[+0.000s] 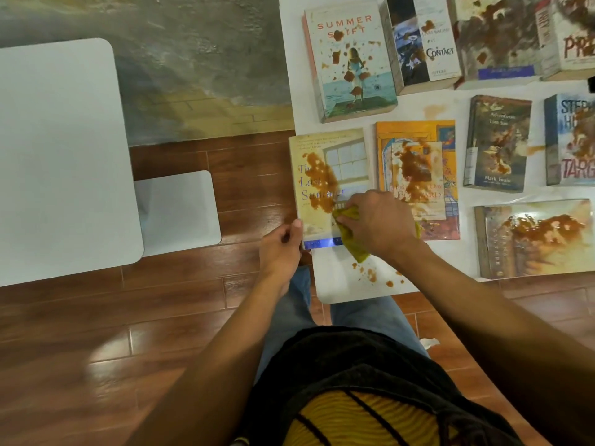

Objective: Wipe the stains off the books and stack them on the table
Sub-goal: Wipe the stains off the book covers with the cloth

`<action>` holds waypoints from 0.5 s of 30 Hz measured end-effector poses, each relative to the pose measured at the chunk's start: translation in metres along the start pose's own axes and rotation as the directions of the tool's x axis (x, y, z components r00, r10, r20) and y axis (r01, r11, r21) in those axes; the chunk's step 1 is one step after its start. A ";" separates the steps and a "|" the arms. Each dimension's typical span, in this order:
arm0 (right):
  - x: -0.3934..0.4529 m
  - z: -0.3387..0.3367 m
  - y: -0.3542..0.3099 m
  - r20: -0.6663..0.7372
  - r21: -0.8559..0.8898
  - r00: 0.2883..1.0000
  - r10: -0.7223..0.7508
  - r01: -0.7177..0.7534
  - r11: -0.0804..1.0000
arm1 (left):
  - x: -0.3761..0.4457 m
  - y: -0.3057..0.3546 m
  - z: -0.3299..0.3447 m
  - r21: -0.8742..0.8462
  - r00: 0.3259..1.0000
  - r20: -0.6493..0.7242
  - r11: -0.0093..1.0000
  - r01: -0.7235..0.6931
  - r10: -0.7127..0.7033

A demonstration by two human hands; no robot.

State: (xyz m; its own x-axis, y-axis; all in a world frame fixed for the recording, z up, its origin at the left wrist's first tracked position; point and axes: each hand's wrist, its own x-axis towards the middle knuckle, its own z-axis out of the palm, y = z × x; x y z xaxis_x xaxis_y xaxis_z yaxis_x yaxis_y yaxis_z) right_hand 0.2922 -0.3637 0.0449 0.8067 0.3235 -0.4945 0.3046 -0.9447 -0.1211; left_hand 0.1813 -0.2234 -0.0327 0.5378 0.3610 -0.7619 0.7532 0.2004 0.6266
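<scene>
Books lay stained; we steadied the near-left book (331, 185) with our left hand (280, 249) pinching its edge, right hand (376, 223) gripping the cloth (351, 233); next, wiping farther over the stain (320, 181).

Warm indoor light, glare patches on the wooden floor (106, 358), wide-angle bending at the edges, soft blur on lower arms, muted colours
</scene>
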 end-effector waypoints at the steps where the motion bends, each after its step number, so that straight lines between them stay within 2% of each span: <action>1: -0.001 0.000 0.000 0.005 0.020 1.000 0.008 -0.008 1.000 | -0.001 -0.001 0.000 -0.007 1.000 0.008 1.000 0.000 0.000; 6: 0.001 0.000 -0.002 0.048 0.142 0.998 0.042 -0.048 0.989 | 0.000 0.002 -0.002 -0.040 0.999 0.032 0.999 0.031 -0.030; 9: -0.001 0.006 -0.014 0.030 0.148 0.999 0.036 -0.040 0.988 | 0.002 0.004 -0.005 -0.038 0.999 0.037 0.999 0.029 -0.028; 13: 0.009 0.006 -0.017 -0.013 0.250 0.988 0.154 -0.146 0.957 | 0.005 0.003 -0.005 -0.011 0.998 0.043 0.999 0.040 -0.039; 15: 0.008 0.006 -0.016 -0.007 0.235 0.989 0.150 -0.144 0.961 | 0.005 0.001 -0.004 0.006 0.998 0.048 0.999 0.037 -0.037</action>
State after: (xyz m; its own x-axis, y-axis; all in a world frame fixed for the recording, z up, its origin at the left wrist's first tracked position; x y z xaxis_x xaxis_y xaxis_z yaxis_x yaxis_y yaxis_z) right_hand 0.2908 -0.3460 0.0374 0.8465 0.1788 -0.5014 0.0576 -0.9671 -0.2476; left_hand 0.1833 -0.2182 -0.0348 0.5270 0.3092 -0.7916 0.7748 0.2080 0.5970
